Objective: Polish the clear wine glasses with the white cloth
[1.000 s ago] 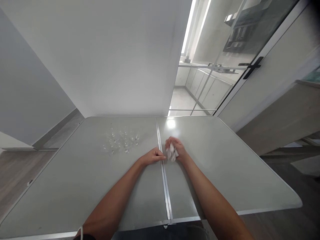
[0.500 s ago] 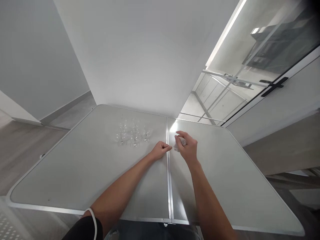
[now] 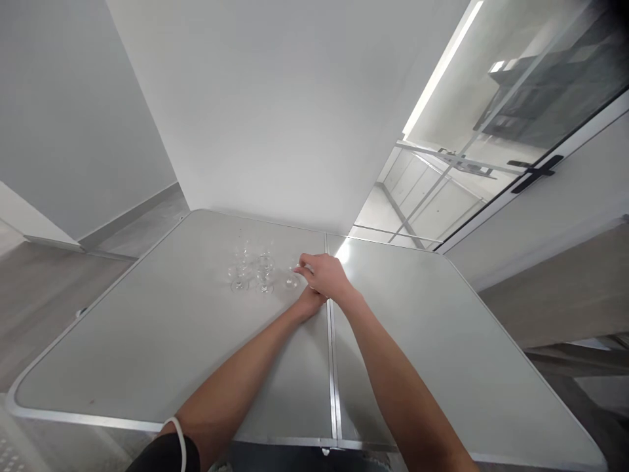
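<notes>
Several small clear stemmed glasses [image 3: 264, 273] stand in a cluster on the left half of a grey folding table [image 3: 171, 341]. My right hand [image 3: 325, 274] reaches across the table's centre seam to the right edge of the cluster. Its fingers are curled beside the nearest glass [image 3: 291, 282], and what they hold is hidden. My left hand [image 3: 309, 305] rests on the table just under my right wrist. Only its back and wrist show; its fingers are covered.
A metal seam [image 3: 332, 367] splits the table down the middle. A white wall [image 3: 275, 118] rises right behind the table. A glass door with a black handle [image 3: 535, 172] is at the right. Wooden floor [image 3: 34, 288] shows at the left.
My right hand has moved left across the seam to the glasses and now covers my left hand. Before that, the view swung to the left and the right hand held a crumpled white thing.
</notes>
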The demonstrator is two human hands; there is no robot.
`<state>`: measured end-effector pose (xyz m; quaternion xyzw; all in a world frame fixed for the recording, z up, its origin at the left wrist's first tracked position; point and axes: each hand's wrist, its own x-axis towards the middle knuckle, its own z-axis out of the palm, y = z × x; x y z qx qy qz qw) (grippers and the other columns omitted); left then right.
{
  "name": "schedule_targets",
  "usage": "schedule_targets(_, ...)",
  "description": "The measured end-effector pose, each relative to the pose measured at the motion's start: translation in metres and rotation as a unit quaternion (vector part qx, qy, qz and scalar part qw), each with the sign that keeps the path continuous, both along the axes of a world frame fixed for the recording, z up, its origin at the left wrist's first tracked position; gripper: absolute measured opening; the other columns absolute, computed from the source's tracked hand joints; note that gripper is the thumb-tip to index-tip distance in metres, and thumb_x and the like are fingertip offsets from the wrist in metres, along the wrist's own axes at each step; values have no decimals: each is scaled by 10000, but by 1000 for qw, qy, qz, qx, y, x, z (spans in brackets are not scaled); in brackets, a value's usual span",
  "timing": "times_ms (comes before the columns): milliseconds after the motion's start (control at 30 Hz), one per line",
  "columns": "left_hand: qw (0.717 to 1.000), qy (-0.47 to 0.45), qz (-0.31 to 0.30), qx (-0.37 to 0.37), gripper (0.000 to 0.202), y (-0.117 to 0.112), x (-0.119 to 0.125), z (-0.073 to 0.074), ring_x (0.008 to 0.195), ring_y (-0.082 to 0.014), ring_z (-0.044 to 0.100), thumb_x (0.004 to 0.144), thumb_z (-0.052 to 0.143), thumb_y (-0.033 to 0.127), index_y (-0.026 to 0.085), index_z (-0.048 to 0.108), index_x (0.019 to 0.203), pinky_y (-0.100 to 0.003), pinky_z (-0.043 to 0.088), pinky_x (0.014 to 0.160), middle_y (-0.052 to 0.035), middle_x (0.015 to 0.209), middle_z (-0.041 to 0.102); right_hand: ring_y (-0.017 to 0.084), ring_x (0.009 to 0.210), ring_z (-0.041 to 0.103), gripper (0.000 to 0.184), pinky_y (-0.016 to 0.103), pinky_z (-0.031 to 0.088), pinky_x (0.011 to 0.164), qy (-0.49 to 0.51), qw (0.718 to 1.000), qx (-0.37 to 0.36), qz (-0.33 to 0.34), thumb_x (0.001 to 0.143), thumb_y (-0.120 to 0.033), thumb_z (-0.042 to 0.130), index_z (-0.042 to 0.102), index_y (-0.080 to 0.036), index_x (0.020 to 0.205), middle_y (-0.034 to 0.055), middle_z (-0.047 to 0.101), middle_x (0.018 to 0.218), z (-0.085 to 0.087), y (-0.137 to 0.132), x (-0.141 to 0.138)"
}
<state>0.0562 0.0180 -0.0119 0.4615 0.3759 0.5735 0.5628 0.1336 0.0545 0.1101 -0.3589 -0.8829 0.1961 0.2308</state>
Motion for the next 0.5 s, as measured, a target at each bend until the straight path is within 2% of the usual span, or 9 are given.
schedule_targets(67, 999, 14, -33, -11, 368, 2, 0, 1, 514, -79, 334, 795, 732, 356, 147, 515, 583, -235, 255, 511, 45, 509, 411, 163, 605, 479, 262, 280, 323, 598, 133, 990, -49, -22, 888, -470, 654, 608, -232, 789, 5, 563, 633, 1, 3, 33)
schedule_targets(133, 997, -4, -74, -33, 527, 4, -1, 5, 449, -64, 300, 842, 662, 509, 151, 464, 509, -230, 240, 482, 48, 451, 375, 172, 633, 510, 274, 288, 368, 599, 236, 964, -122, -22, 890, -483, 641, 609, -224, 809, 25, 619, 715, -1, 4, 71)
schedule_targets(200, 985, -78, -129, -81, 590, 5, -4, 9, 444, -82, 404, 852, 572, 660, 129, 561, 595, -230, 308, 479, 6, 503, 495, 173, 624, 520, 283, 293, 389, 586, 275, 941, -200, 9, 881, -480, 644, 608, -214, 795, 30, 621, 709, -7, 3, 104)
schedule_targets(267, 956, -153, -209, -136, 692, 4, -8, 13, 549, -135, 569, 848, 473, 764, 100, 665, 815, -250, 419, 544, -78, 664, 643, 168, 610, 524, 282, 294, 400, 583, 274, 922, -268, 50, 856, -468, 670, 609, -205, 776, 24, 606, 678, -17, 1, 124)
schedule_targets(333, 927, -165, -301, -149, 794, 0, -13, 15, 647, -199, 655, 827, 421, 819, 79, 680, 951, -297, 487, 612, -147, 773, 699, 164, 620, 535, 275, 295, 413, 607, 263, 909, -313, 81, 839, -454, 690, 608, -199, 773, 18, 603, 674, -30, -3, 129)
schedule_targets(400, 912, -142, -361, -136, 797, -4, -18, 18, 692, -236, 684, 818, 459, 808, 67, 672, 1019, -340, 517, 666, -172, 820, 710, 161, 637, 541, 276, 300, 425, 640, 264, 900, -332, 99, 834, -449, 699, 601, -197, 776, 12, 602, 678, -40, -6, 125)
schedule_targets(500, 918, -141, -348, -124, 733, -9, -20, 22, 660, -213, 668, 814, 550, 751, 89, 647, 1112, -349, 526, 672, -109, 810, 670, 165, 699, 552, 285, 297, 443, 682, 307, 894, -319, 72, 818, -454, 721, 630, -197, 903, 10, 607, 740, -49, -8, 116)
